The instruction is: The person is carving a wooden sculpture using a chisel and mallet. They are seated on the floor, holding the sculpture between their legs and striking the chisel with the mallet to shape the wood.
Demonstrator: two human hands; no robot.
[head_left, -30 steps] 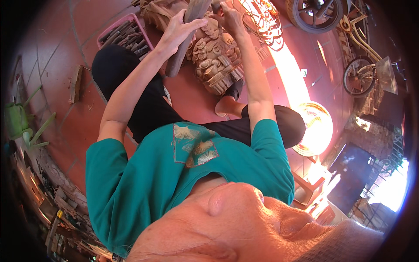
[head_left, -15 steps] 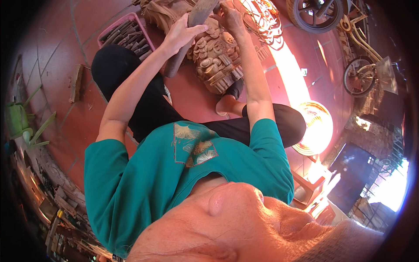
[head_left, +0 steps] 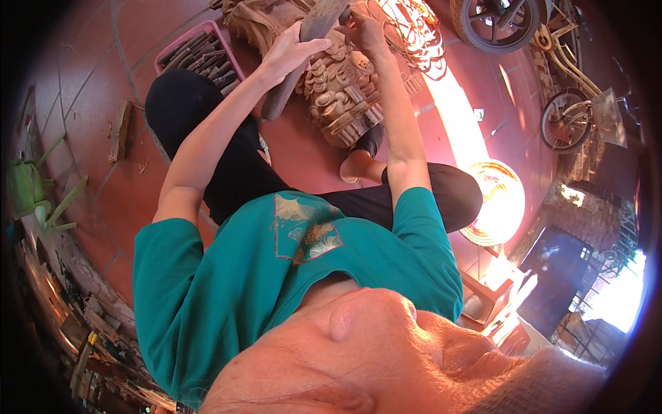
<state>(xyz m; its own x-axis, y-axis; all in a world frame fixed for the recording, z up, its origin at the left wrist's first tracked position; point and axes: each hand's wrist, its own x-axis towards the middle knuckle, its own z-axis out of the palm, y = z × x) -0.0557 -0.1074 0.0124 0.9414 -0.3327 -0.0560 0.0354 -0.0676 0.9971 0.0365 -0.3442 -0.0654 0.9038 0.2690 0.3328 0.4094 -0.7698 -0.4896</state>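
Note:
My left hand [head_left: 286, 54] is wrapped round a thick, smooth wooden club [head_left: 283, 93], its thumb laid across the wood. The club slants from beside my knee up to the top edge. Next to its upper end, my right hand [head_left: 365, 36] is closed with bent fingers; a small dark end shows beside them, but I cannot make out what it holds. Beneath both hands lies a large carved wooden piece [head_left: 338, 103] with rounded, scroll-like relief, resting between my legs. Its far part runs out of the picture.
A pink basket [head_left: 160, 56] full of chisel-like tools stands at the left. A wood offcut [head_left: 121, 131] lies on the red tile floor [head_left: 83, 90]. At the right are a sunlit round woven item [head_left: 498, 200], a motorbike wheel [head_left: 496, 24] and a bicycle wheel [head_left: 565, 121].
The club and both hands have shifted very slightly. Both hands keep their closed grip, and the carved piece stays in place.

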